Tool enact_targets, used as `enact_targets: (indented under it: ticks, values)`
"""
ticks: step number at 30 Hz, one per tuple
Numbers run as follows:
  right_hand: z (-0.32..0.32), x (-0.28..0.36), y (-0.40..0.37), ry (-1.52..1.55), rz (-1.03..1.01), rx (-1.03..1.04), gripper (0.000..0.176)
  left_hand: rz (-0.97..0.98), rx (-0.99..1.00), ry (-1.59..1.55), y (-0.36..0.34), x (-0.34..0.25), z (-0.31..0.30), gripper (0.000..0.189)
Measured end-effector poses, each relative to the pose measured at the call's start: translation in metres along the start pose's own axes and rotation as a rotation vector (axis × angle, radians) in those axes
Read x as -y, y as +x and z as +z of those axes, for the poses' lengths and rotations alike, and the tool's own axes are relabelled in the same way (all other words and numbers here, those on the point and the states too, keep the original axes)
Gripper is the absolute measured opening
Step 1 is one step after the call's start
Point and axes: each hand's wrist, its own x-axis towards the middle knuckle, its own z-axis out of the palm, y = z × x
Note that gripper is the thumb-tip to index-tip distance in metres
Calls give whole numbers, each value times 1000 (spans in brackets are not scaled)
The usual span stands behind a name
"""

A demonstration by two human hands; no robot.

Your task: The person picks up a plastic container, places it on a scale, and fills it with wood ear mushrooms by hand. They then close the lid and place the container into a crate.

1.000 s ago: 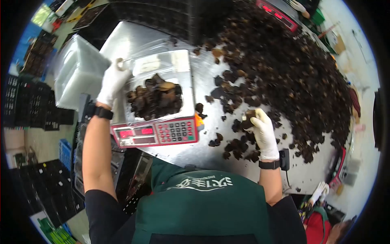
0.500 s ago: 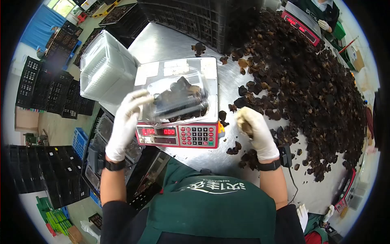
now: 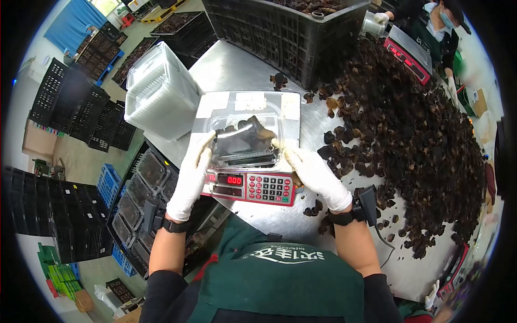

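Both hands have fingers grasping a clear, glossy box (dark pieces inside).

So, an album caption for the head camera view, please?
Gloved left hand and right hand flank a clear box of dark pieces on a scale.

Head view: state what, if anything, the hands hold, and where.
Left hand and right hand touch the clear box at opposite sides; gripping cannot be told.
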Motion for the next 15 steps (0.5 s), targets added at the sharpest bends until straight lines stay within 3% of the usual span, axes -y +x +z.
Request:
enact_targets:
  ticks: [2,3,6,7,11,15]
  values:
    - [-5,4,-1,-39,62,27,41,20,-18,65,-5,7,5,40]
    - [-9,6,-1,97,93,34,36,13,-31,162,-9,3,8,42]
    - [-11,-20,-1,302,134,-194,33,79,-106,357,-16,4,14,47]
    - [-8,-22,-4,408,125,-237,32,13,-80,253,-17,5,15,49]
    - [5,-5,-11,258,269,14,32,-334,91,100,-18,-10,6,56]
    - [7,-4,-3,230,243,-23,29,-321,145,-157,-19,-6,7,66]
